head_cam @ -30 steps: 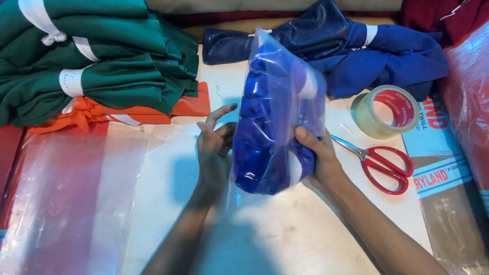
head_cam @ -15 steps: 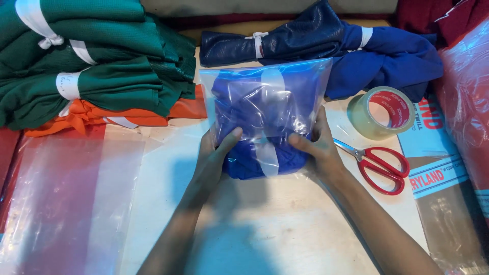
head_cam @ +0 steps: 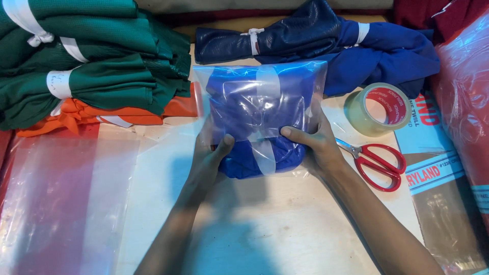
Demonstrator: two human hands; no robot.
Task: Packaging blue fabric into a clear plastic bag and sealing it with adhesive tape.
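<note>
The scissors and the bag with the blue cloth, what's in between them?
In the head view, the right hand lies between the red scissors and the clear bag of blue cloth, gripping the bag's right side.

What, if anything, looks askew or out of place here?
Nothing stands out. Both hands, left and right, grip the bagged blue garment squarely; scissors and tape roll lie beside it.

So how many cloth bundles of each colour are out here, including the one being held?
Green folded cloth bundles: 3
Orange cloth bundle: 1
Blue cloth bundles at the back: 2
Blue cloth bundle in the clear plastic bag, held by left hand and right hand: 1
Total: 7
</note>
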